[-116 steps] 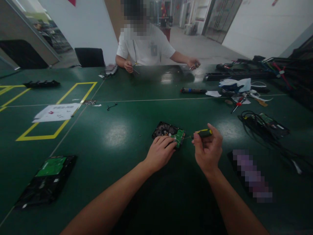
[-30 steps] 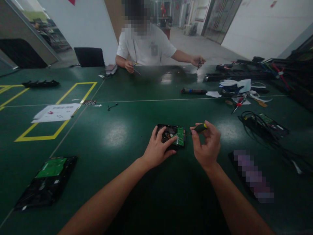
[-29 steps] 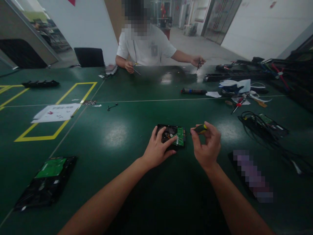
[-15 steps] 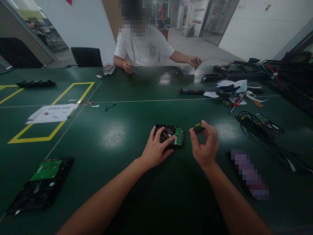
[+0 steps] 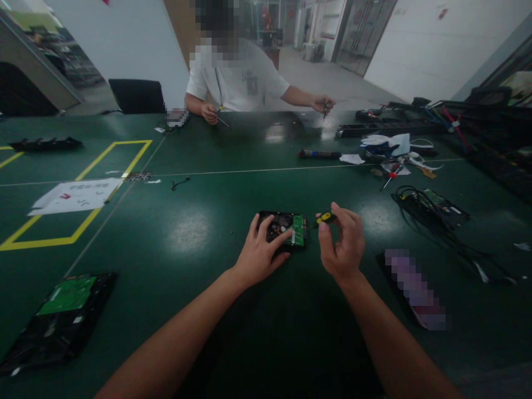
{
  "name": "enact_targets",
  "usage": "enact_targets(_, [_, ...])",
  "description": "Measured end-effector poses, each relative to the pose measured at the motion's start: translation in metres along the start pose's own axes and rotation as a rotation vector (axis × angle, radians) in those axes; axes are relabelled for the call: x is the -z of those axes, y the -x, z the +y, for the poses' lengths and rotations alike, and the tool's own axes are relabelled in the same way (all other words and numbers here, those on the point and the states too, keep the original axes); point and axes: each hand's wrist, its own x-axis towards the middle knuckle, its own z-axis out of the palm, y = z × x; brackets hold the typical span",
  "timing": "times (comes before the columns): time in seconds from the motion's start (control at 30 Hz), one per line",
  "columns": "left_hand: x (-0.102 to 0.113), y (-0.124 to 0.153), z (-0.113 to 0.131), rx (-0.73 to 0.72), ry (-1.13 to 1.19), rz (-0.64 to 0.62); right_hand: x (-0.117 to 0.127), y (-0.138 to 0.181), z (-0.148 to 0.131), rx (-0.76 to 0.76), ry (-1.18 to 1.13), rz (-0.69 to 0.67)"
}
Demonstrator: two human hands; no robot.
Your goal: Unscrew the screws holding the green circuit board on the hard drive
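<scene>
A black hard drive (image 5: 279, 225) with a green circuit board (image 5: 297, 233) lies on the green table (image 5: 199, 233) in front of me. My left hand (image 5: 260, 254) rests on its near left part, fingers spread over it and holding it down. My right hand (image 5: 341, 246) pinches a small screwdriver (image 5: 326, 217) with a yellow and black handle, just right of the drive. The screwdriver's tip points at the board's right edge; whether it touches is too small to tell.
A second drive with a green board (image 5: 62, 318) lies at the near left. Black cables and a board (image 5: 432, 206) sit to the right, and tools and paper scraps (image 5: 384, 152) farther back. A paper sheet (image 5: 72, 195) lies in a yellow-taped box. A person (image 5: 236, 75) works opposite.
The drive has been turned from skewed to square with me. My left hand went from gripping its near edge to lying spread on top. My right hand drew the screwdriver closer.
</scene>
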Motion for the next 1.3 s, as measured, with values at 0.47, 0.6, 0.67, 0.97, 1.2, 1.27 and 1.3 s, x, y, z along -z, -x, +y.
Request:
enact_targets(0.47, [-0.001, 0.000, -0.001, 0.001, 0.011, 0.015, 0.000, -0.004, -0.003, 0.049, 0.036, 0.018])
enact_targets(0.6, [-0.001, -0.001, -0.001, -0.007, 0.013, 0.017, -0.005, -0.001, -0.003, 0.034, -0.044, -0.040])
enact_targets(0.67, [0.000, -0.001, -0.001, -0.005, 0.012, 0.014, -0.006, 0.000, -0.002, 0.014, -0.073, -0.016])
enact_targets(0.97, [0.002, -0.001, 0.000, 0.011, 0.009, -0.010, 0.007, -0.001, 0.002, -0.070, -0.111, 0.052])
enact_targets(1.2, [0.003, -0.001, 0.000, 0.008, 0.009, -0.011, 0.006, 0.000, 0.002, -0.070, -0.114, 0.016])
enact_targets(1.27, [0.003, -0.001, 0.000, 0.011, 0.007, -0.013, 0.005, 0.001, 0.002, -0.076, -0.127, 0.014])
enact_targets(1.3, [0.002, -0.001, 0.000, 0.013, 0.007, -0.012, 0.004, 0.002, 0.003, -0.075, -0.132, 0.012])
